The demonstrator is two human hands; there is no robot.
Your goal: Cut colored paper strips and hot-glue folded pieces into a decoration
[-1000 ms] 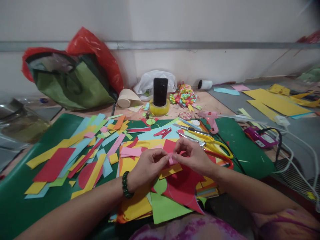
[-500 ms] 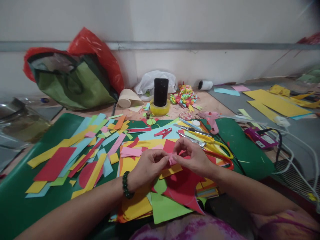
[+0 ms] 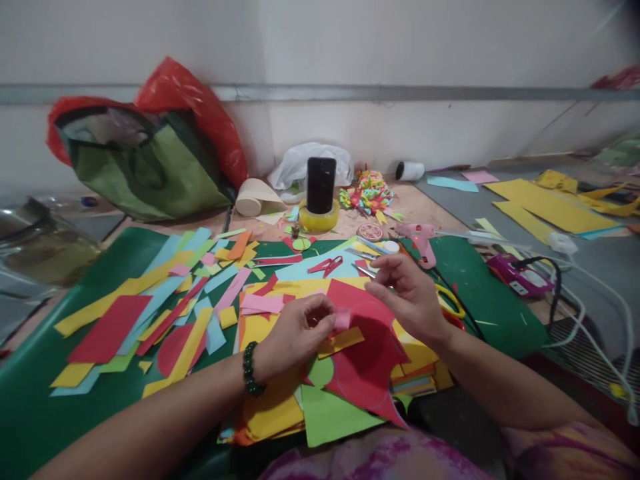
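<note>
My left hand (image 3: 303, 327), with a dark green bead bracelet (image 3: 251, 370) on its wrist, pinches a small pink paper piece (image 3: 342, 320) between thumb and fingertips. To the right, my right hand (image 3: 407, 297) is raised over the scissors, its fingers apart and nothing between them. Below both hands lies a large red sheet (image 3: 367, 360) on a stack of coloured paper, with a yellow strip (image 3: 343, 341) on it. Pink strips (image 3: 262, 305) rest left of my left hand. Yellow-handled scissors (image 3: 451, 301) are partly hidden behind my right hand.
Coloured paper scraps (image 3: 120, 327) cover the left of the green mat (image 3: 30, 373). A phone (image 3: 321, 185) stands in a yellow tape roll (image 3: 319, 219). A pink glue gun (image 3: 423, 243) and a purple power adapter (image 3: 523, 275) with cables lie at right.
My right hand has let go of the pink piece and moved right and up, its fingers spreading. My left hand still holds the piece in nearly the same place.
</note>
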